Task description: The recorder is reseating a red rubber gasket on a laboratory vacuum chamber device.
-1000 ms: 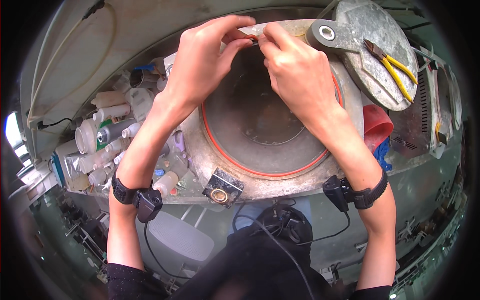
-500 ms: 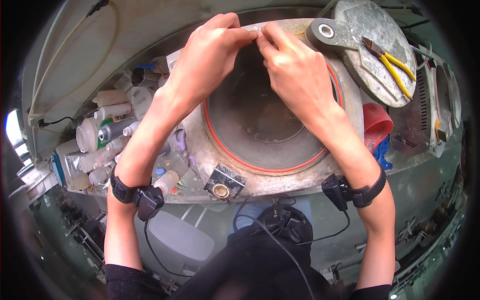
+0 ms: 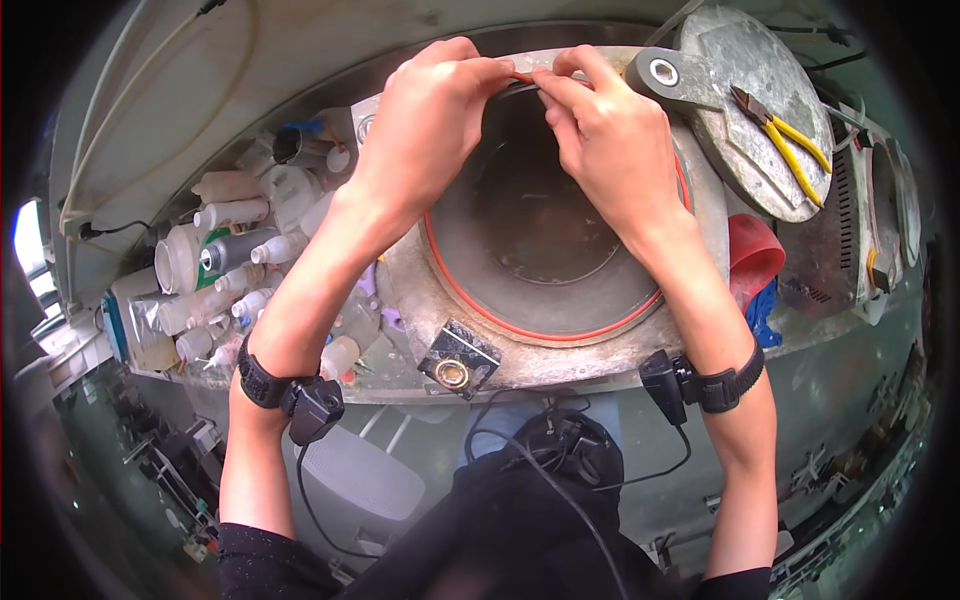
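Observation:
A thin orange-red sealing ring (image 3: 545,334) runs around the round opening (image 3: 530,235) of a grey metal machine top (image 3: 705,255). At the far side of that opening, my left hand (image 3: 425,115) is closed, its fingertips pinching the ring. Just beside it, my right hand (image 3: 615,140) pinches the same ring between thumb and forefinger, with its other fingers curled. A short piece of the ring shows between the two sets of fingertips. My hands and forearms hide parts of the ring on the left and right.
Yellow-handled cutting pliers (image 3: 785,140) lie on a round metal lid (image 3: 715,135) swung out to the right. Several bottles (image 3: 235,212) crowd the left. A black block with a brass ring (image 3: 452,373) sits at the near edge. A red scoop-like container (image 3: 752,250) stands right.
My right fingertips have moved slightly right, away from the left ones, and a piece of the orange-red ring now shows between them. The whole view has shifted a little.

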The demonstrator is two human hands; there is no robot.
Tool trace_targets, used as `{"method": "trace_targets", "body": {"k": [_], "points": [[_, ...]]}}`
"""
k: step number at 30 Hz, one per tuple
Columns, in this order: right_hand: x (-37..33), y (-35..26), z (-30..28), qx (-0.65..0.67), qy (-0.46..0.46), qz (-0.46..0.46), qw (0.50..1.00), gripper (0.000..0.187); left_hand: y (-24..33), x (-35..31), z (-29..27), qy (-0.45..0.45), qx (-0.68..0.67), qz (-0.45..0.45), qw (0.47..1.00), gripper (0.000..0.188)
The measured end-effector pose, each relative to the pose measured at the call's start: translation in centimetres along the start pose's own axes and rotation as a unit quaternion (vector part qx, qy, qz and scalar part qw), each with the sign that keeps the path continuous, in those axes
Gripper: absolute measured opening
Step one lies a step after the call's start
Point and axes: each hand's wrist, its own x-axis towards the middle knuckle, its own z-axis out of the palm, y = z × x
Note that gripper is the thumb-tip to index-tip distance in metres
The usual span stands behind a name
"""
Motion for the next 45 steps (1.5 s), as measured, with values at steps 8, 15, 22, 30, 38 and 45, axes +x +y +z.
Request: {"method": "trace_targets", "body": {"k": [8, 15, 22, 30, 38, 45], "points": [[0.5, 0.3, 0.8, 0.046, 0.030, 0.002, 0.998, 0.006, 0.5, 0.0, -0.2, -0.034, 0.048, 0.038, 0.998, 0.019], [1.2, 0.0, 0.8, -0.017, -0.034, 0.013, 0.999, 0.013, -0.1, -0.2, 0.2, 0.000, -0.023, -0.006, 1.000, 0.016], [1.3, 0.1, 0.9, -0.038, -0.043, -0.020, 0.998, 0.011, -0.4, -0.7, 0.4, 0.033, -0.056, -0.001, 0.998, 0.016], [1.8, 0.1, 0.9, -0.065, -0.035, -0.064, 0.995, 0.009, 0.0, 0.0, 0.5, 0.003, 0.025, 0.047, 0.999, 0.018], [2.2, 0.9, 0.1, 0.099, -0.024, -0.028, 0.994, 0.007, 0.2, 0.1, 0.9, 0.009, 0.036, 0.051, 0.998, 0.016], [2.5, 0.9, 0.3, 0.017, -0.032, -0.054, 0.998, 0.006, 0.2, -0.2, 1.0, 0.025, 0.040, 0.050, 0.998, 0.018]]}}
